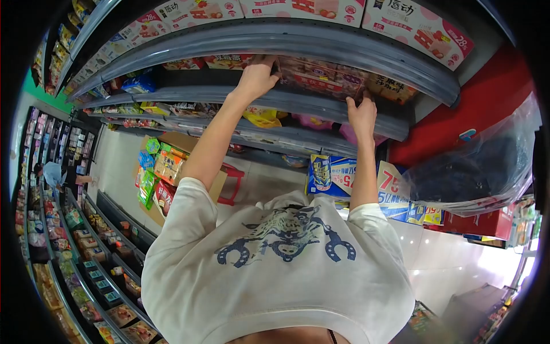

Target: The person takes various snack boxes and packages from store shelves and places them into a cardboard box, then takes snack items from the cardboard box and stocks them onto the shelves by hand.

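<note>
On the second shelf down lies a wide reddish-brown snack package with see-through wrapping and printed lettering. My left hand is at its left end, fingers bent against it and partly hidden under the shelf lip above. At the package's lower right corner is my right hand, its thumb and fingers closed around the edge. A brown and yellow snack pack lies just right of it. Left of my left hand is a red and yellow packet.
Pink and white boxes line the shelf above. An open carton of bagged snacks stands on the floor beside a red stool. Blue drink cases stand below right. A person is in the far left aisle.
</note>
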Demonstrator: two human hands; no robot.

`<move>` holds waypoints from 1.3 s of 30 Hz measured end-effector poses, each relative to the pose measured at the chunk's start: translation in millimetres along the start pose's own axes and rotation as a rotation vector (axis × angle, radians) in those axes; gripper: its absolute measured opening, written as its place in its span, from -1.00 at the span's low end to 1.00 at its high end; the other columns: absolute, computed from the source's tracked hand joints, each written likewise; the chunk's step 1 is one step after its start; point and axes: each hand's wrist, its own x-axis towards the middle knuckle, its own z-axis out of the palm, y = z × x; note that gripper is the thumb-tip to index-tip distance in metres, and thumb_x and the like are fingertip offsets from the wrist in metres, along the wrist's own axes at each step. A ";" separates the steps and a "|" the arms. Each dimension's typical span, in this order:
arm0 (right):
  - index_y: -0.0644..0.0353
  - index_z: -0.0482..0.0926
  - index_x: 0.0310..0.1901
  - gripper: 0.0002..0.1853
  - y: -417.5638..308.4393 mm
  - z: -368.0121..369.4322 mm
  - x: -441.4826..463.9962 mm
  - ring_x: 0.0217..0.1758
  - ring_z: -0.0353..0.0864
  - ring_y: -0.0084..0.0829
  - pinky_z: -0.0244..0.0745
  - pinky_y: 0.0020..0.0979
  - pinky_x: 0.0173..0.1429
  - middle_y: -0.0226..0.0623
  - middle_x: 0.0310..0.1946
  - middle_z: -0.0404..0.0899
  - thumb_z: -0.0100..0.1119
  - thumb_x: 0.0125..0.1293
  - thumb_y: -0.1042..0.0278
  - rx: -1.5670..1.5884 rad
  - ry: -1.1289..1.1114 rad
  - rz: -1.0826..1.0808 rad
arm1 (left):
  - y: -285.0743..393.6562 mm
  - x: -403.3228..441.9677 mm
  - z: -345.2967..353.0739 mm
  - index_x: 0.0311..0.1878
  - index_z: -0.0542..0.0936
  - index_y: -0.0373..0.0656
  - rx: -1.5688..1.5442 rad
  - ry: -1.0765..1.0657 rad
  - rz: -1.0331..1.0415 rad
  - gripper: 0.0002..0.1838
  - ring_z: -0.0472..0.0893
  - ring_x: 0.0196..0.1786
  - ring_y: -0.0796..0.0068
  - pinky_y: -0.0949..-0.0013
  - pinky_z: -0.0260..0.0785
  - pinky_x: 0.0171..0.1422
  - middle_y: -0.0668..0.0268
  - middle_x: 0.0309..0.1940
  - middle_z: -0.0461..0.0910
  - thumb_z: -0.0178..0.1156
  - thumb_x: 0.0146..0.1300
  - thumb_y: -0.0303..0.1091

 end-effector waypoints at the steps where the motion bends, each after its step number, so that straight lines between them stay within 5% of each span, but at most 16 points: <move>1: 0.45 0.46 0.08 -0.48 1.0 2.8 -0.5 0.02 0.50 0.16 0.40 -0.06 0.12 0.22 -0.08 0.53 0.27 0.16 0.26 -0.010 0.012 -0.011 | 4.4 -1.5 -0.6 0.21 0.47 -0.17 -0.060 -0.047 -0.077 -0.44 0.59 -0.03 -0.04 0.08 0.44 0.06 -0.02 -0.11 0.62 0.31 0.10 -0.29; 10: 0.39 0.50 0.04 -0.57 1.7 2.5 3.5 0.01 0.53 0.11 0.38 -0.09 0.09 0.16 -0.16 0.56 0.23 0.17 0.33 0.100 -0.022 -0.114 | 11.5 -16.2 2.1 0.17 0.50 -0.09 -0.314 0.170 -0.253 -0.47 0.56 -0.08 -0.02 0.11 0.40 0.05 0.07 -0.21 0.60 0.32 0.05 -0.41; 18: 0.39 0.51 0.08 -0.54 -19.5 -6.5 -19.6 0.10 0.48 0.10 0.37 -0.12 0.20 0.16 -0.03 0.54 0.24 0.19 0.29 -0.104 0.107 -0.093 | 32.8 -54.7 -14.7 0.19 0.43 -0.17 -0.313 0.277 -0.188 -0.41 0.41 0.23 0.00 0.13 0.31 0.29 0.04 0.13 0.42 0.31 0.02 -0.44; 22: 0.32 0.56 0.02 -0.70 -59.4 -1.4 -72.4 0.03 0.54 -0.09 0.41 -0.20 0.17 -0.05 -0.05 0.57 0.15 0.23 0.53 0.106 0.258 -0.333 | 23.5 -136.9 -30.0 0.15 0.44 -0.16 -0.352 0.265 -0.257 -0.43 0.39 0.26 0.04 0.14 0.28 0.34 0.08 0.14 0.41 0.30 0.00 -0.44; 25: 0.40 0.57 -0.10 -0.79 -78.1 34.5 -123.8 -0.06 0.57 -0.11 0.46 -0.19 0.08 -0.05 -0.16 0.59 0.11 0.22 0.60 0.245 0.020 -0.466 | 11.0 -227.5 -47.5 0.12 0.48 -0.17 -0.417 0.133 -0.527 -0.50 0.41 0.25 0.09 0.16 0.28 0.33 0.12 0.10 0.46 0.28 0.03 -0.45; 33: 0.31 0.60 -0.13 -0.81 -143.5 134.1 -228.8 -0.20 0.65 -0.28 0.55 -0.34 -0.08 -0.16 -0.24 0.64 0.16 0.21 0.56 0.503 -1.004 -0.527 | -45.1 -428.7 -145.5 0.03 0.57 -0.18 -0.096 0.426 -1.347 -0.61 0.58 0.02 0.18 0.25 0.43 0.14 0.16 -0.05 0.59 0.24 0.07 -0.40; 36: 0.33 0.58 -0.08 -0.80 -163.5 197.9 -256.5 -0.14 0.64 -0.38 0.53 -0.40 -0.03 -0.19 -0.17 0.65 0.16 0.27 0.53 0.600 -1.227 -0.300 | -67.7 -480.1 -167.1 0.04 0.57 -0.20 0.028 0.561 -1.384 -0.60 0.61 -0.04 0.21 0.27 0.45 0.08 0.14 -0.09 0.61 0.24 0.08 -0.41; 37: 0.29 0.51 0.09 -0.70 -170.4 227.0 -268.7 -0.07 0.59 -0.51 0.51 -0.50 -0.01 -0.27 -0.10 0.62 0.16 0.35 0.44 0.752 -1.289 -0.095 | -76.7 -490.6 -171.0 0.05 0.57 -0.21 -0.004 0.565 -1.408 -0.59 0.60 -0.04 0.26 0.29 0.45 0.07 0.16 -0.07 0.61 0.26 0.09 -0.41; 39: 0.24 0.35 0.27 -0.48 -190.1 280.0 -276.9 0.11 0.51 -0.44 0.44 -0.40 0.14 -0.23 0.09 0.51 0.18 0.36 0.19 0.661 -1.429 0.161 | -89.8 -508.4 -177.5 0.08 0.56 -0.24 -0.068 0.565 -1.463 -0.58 0.59 -0.05 0.37 0.34 0.44 0.04 0.19 -0.02 0.61 0.30 0.11 -0.41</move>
